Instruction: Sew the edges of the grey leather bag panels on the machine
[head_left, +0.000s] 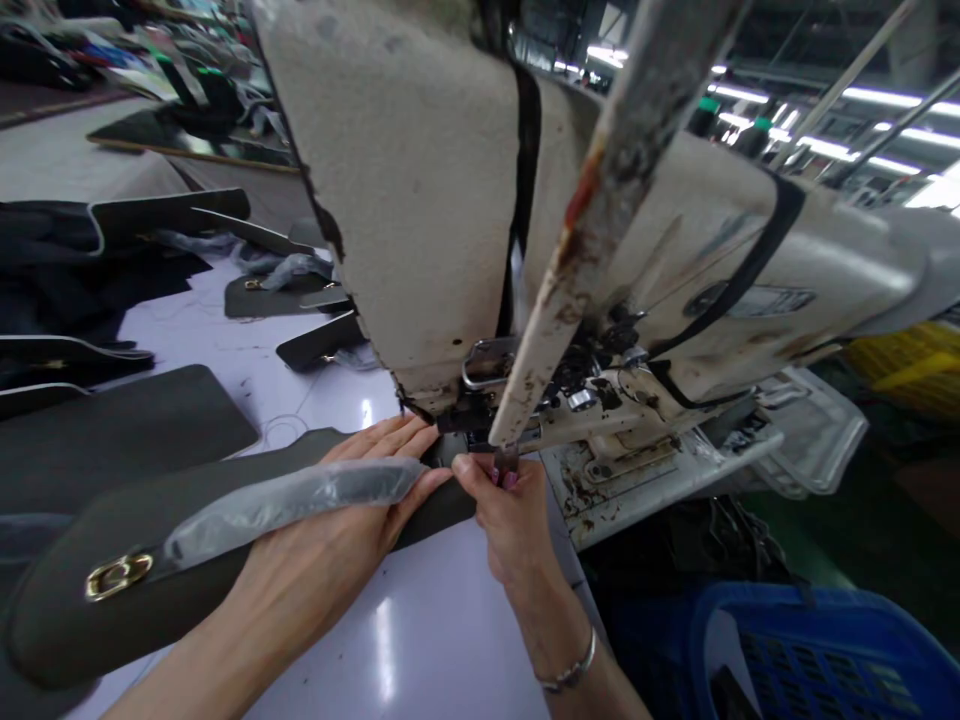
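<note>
My left hand (pixel 337 540) lies flat with stretched fingers on a dark grey bag panel (pixel 82 640), its fingertips close to the sewing machine's foot area. A plastic-wrapped strap handle (pixel 292 500) runs across the back of this hand. It ends at a gold metal buckle (pixel 118 577) on the panel. Beside the panel's right end, my right hand (pixel 514 515) has its fingers curled around a small tool (pixel 505 470) with pink and metal parts; its kind is mostly hidden. The sewing machine (pixel 420 200) stands right above both hands and hides the needle.
More dark panels (pixel 135 420) and wrapped handles (pixel 292 270) lie on the white table (pixel 420 640) to the left. A rusty metal bar (pixel 577 240) slants in front of the machine. A blue basket (pixel 825 630) stands low on the right, below a clear plastic tray (pixel 817 430).
</note>
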